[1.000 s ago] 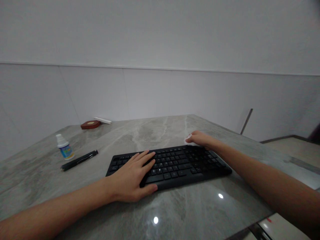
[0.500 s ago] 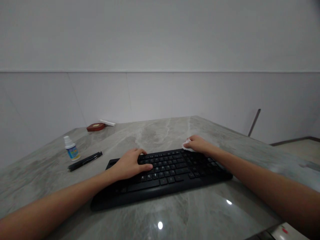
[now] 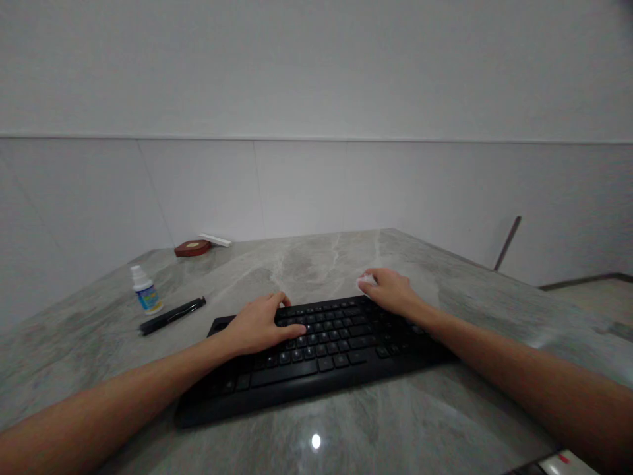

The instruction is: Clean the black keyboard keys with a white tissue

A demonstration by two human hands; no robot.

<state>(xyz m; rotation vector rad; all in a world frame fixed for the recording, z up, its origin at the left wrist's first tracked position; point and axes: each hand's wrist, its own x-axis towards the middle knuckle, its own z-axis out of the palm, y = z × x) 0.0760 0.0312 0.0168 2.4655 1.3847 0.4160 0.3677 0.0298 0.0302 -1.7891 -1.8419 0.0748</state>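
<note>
A black keyboard [image 3: 306,382] lies slightly slanted on the grey marbled table. My left hand [image 3: 260,324] rests on its left part, thumb and fingers apart, with nothing held. At the keyboard's far edge, right of centre, my right hand [image 3: 390,290] pinches a crumpled white wipe [image 3: 364,280] between thumb and fingers. Part of the wipe is hidden by that hand, and my right forearm covers some of the keyboard's right end.
Left of the keyboard lie a black pen-like tool [image 3: 172,316] and a white bottle [image 3: 147,292] with a blue label. A red-brown case [image 3: 192,249] and a white strip [image 3: 215,240] sit near the wall. A partly visible box [image 3: 568,464] is at the lower right.
My right hand has moved slightly with the wipe, onto the far edge of the keyboard. My left hand stays in place on the keys. The view has shifted a little.
</note>
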